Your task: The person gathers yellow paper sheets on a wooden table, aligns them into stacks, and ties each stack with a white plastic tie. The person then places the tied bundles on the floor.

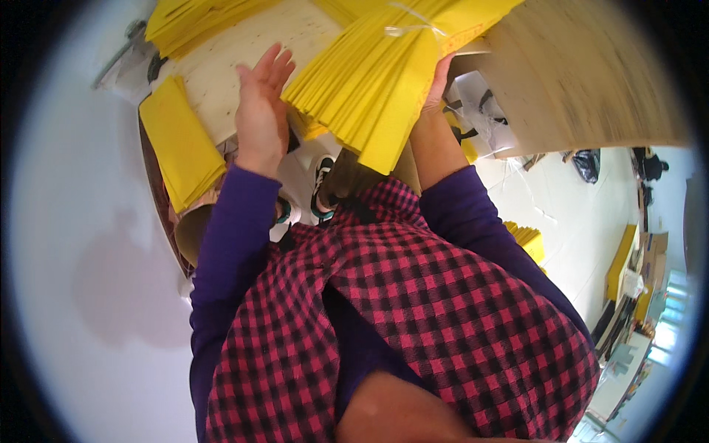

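Where hands (262,111) meet: yellow bundle (384,81).

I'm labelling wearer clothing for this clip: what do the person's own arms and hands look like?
Both arms wear long, plain purple sleeves, pushed back to leave the wrists bare; the right one stops partway up the forearm. Over them hangs a pink-and-black checked garment. The left hand is bare: no glove, ring or watch shows. The right hand is mostly hidden, also ungloved.
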`<move>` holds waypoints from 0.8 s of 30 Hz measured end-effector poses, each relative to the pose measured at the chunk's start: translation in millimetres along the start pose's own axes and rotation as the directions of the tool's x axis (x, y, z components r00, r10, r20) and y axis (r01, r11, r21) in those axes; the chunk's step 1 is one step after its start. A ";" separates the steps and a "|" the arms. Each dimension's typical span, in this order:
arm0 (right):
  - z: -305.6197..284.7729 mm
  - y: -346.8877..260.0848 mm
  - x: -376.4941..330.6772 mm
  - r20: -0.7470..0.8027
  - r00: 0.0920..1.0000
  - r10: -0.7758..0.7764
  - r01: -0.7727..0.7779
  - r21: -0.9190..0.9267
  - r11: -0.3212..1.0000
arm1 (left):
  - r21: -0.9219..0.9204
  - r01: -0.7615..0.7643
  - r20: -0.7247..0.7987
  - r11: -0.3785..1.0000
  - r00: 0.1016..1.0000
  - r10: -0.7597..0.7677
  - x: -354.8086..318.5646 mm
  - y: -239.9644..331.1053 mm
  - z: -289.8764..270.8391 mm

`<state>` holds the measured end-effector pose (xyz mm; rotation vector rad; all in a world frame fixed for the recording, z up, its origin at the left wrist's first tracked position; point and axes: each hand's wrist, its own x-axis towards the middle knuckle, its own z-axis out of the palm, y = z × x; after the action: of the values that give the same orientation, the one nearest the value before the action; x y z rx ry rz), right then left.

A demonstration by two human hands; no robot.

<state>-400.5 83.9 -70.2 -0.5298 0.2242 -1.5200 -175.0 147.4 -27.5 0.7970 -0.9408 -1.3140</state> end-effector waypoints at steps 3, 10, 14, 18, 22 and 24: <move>-0.4 -9.9 -0.8 -0.009 0.999 -0.039 0.038 -0.085 0.996 | -0.009 0.080 -0.087 0.997 0.993 -0.081 -10.6 -1.5 -5.5; -22.2 -36.7 -17.6 0.121 0.982 0.146 -0.183 0.417 0.890 | 0.003 0.134 -0.187 0.991 0.974 -0.132 -32.6 -10.9 -16.6; -44.6 -69.5 -39.2 -0.031 0.991 -0.134 0.135 0.023 0.991 | 0.018 0.207 -0.174 0.978 0.964 -0.201 -43.1 -23.1 -22.8; -80.4 -126.3 -77.5 -0.128 0.975 -0.184 0.201 0.143 0.969 | 0.034 0.260 -0.152 0.965 0.956 -0.252 -52.0 -38.8 -29.0; -102.7 -169.3 -136.4 -0.311 0.863 -0.399 0.394 -0.081 0.915 | 0.079 0.316 -0.143 0.945 0.942 -0.303 -58.1 -51.1 -35.3; -110.9 -187.0 -165.4 -0.309 0.838 -0.450 0.455 -0.059 0.888 | 0.092 0.347 -0.112 0.934 0.935 -0.336 -58.8 -56.0 -35.5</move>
<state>-626.7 231.5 -110.5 -0.3327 0.3497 -2.0734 -167.4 198.6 -99.5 1.1384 -0.8274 -1.5173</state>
